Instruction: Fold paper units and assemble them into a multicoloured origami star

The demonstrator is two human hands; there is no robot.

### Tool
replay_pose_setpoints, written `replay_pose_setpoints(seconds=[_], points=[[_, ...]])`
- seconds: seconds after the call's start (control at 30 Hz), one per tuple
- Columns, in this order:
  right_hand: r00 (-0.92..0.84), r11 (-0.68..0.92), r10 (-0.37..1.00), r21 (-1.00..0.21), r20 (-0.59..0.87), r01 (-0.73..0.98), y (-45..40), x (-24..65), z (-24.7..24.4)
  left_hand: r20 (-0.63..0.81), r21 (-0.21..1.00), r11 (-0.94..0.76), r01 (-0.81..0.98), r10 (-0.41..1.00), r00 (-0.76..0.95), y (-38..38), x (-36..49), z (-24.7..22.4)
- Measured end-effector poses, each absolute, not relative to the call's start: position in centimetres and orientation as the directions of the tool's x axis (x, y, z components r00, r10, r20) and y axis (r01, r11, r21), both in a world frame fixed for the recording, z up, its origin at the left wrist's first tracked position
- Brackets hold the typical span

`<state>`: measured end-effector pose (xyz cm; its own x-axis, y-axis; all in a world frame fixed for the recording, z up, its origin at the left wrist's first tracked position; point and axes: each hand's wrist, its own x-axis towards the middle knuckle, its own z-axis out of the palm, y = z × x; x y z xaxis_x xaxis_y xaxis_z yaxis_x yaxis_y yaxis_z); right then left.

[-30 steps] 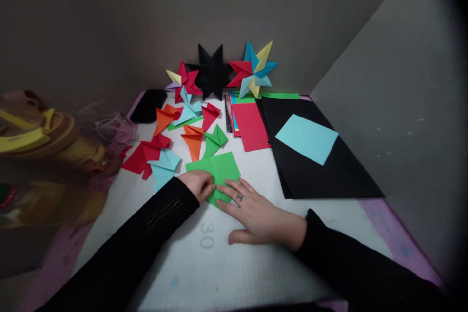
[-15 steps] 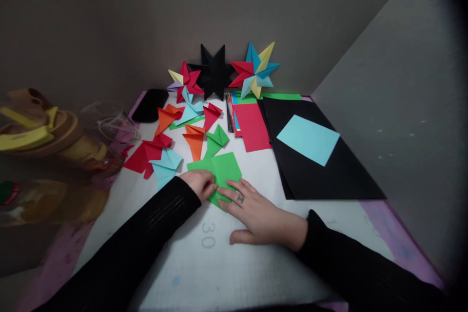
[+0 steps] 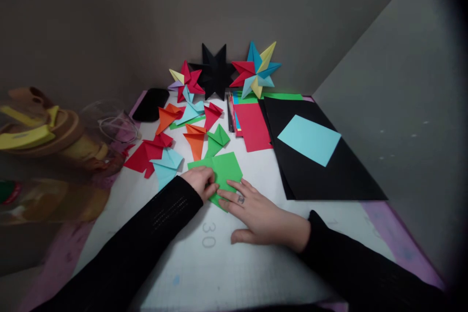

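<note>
A piece of green paper (image 3: 226, 169) with creases lies on the white mat (image 3: 234, 273) in front of me. My left hand (image 3: 200, 180) rests on its left part, fingers curled and pressed together at the paper; the fingertips are partly hidden. Flat across the lower right edge of the sheet lies my right hand (image 3: 256, 212), its fingers spread and the thumb out on the mat. Just beyond the sheet sit a folded green piece (image 3: 218, 140) and a folded orange piece (image 3: 195, 141). A folded light blue piece (image 3: 167, 165) lies left of my left hand.
Folded paper stars, one black (image 3: 215, 72) and one multicoloured (image 3: 257, 70), lean on the back wall. Red paper (image 3: 255, 129) and black sheets (image 3: 321, 175) with a light blue sheet (image 3: 309, 140) lie right. A phone (image 3: 150, 105) and a clear bottle (image 3: 54, 200) are left.
The hands and green paper hold nearly the same position. The whole view has shifted very slightly.
</note>
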<state>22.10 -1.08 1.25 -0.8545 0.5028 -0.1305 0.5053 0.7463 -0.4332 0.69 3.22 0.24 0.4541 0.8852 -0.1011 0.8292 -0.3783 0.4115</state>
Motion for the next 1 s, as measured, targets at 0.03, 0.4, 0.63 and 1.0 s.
replay_pose_setpoints(seconds=[0.03, 0.4, 0.63, 1.0], points=[[-0.855, 0.748, 0.502, -0.432, -0.127, 0.504, -1.1, 22.1, 1.2, -0.098, 0.41, -0.366, 0.836, 0.893, 0.439, 3.2, 0.7, 0.3], [-0.868, 0.782, 0.489, -0.395, -0.092, 0.482, -1.1, 22.4, 0.8, -0.13, 0.438, -0.288, 0.852, 0.917, 0.377, 3.6, 1.3, 0.3], [-0.877, 0.827, 0.476, -0.372, 0.063, 0.422, -1.6, 23.2, 1.0, -0.143, 0.447, -0.291, 0.846, 0.91, 0.389, 3.8, 1.1, 0.0], [-0.892, 0.872, 0.438, -0.293, 0.111, 0.392, -2.2, 22.5, 0.4, -0.113, 0.424, -0.311, 0.851, 0.914, 0.39, 3.7, 1.2, -0.2]])
